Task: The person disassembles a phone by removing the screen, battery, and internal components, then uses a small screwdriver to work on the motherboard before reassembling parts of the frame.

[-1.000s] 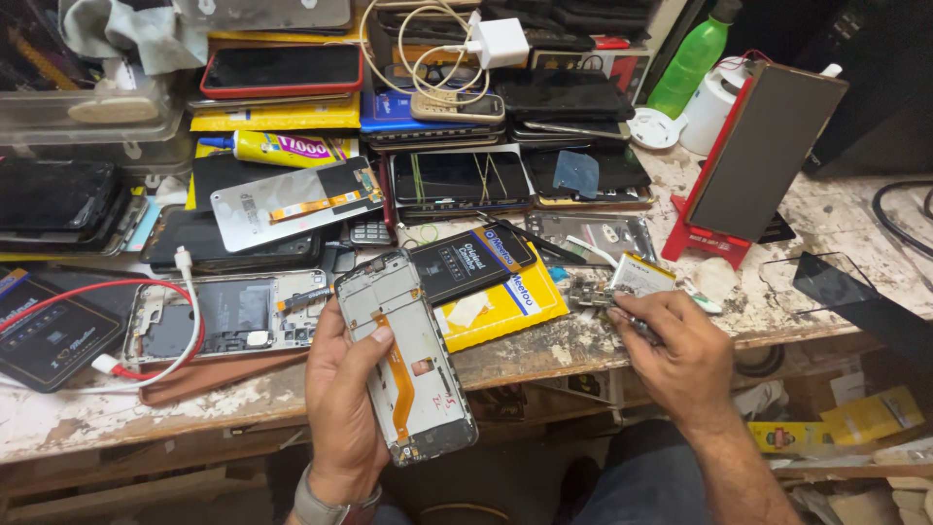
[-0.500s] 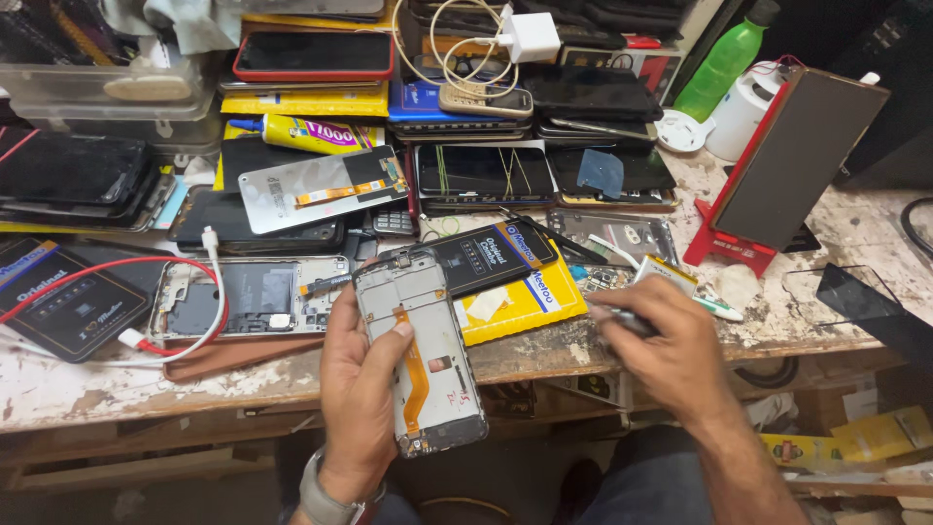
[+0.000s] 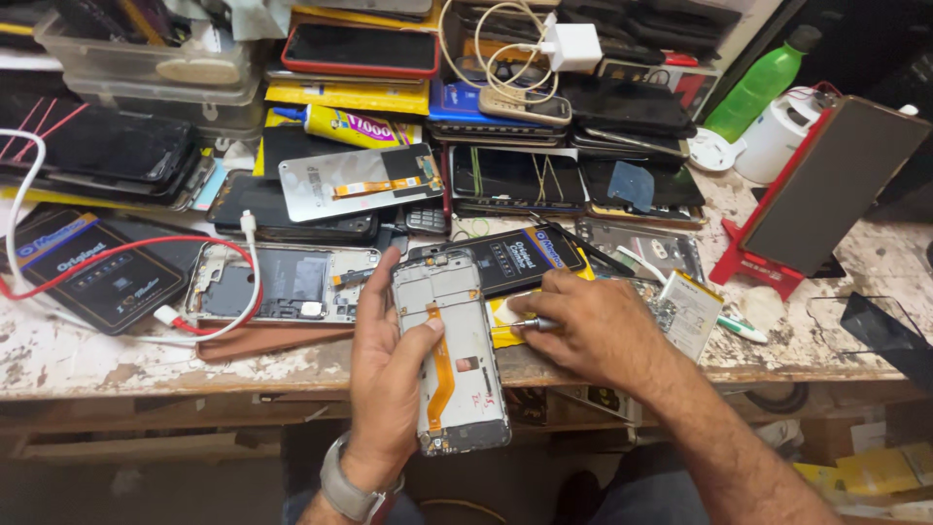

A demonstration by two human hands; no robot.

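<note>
While the opened phone frame (image 3: 454,360) sits upright in the left hand (image 3: 389,389), back cover off, orange flex cable (image 3: 439,374) exposed down its middle, work looks mid-teardown: casing already open, internals still in place. Left hand grips the frame from its left side, thumb across the flex. Right hand (image 3: 593,331) is closed around a small screwdriver (image 3: 533,325), metal tip just beside the frame's right edge, apparently not yet on a screw. Beyond the right hand: a loose battery (image 3: 692,313), a red phone stand (image 3: 816,194). Beyond the left: another stripped phone (image 3: 282,284) with a red cable (image 3: 117,255) looped over it. Versus a second ago, the right hand has come left from the bench clutter to the frame, now with the driver.
</note>
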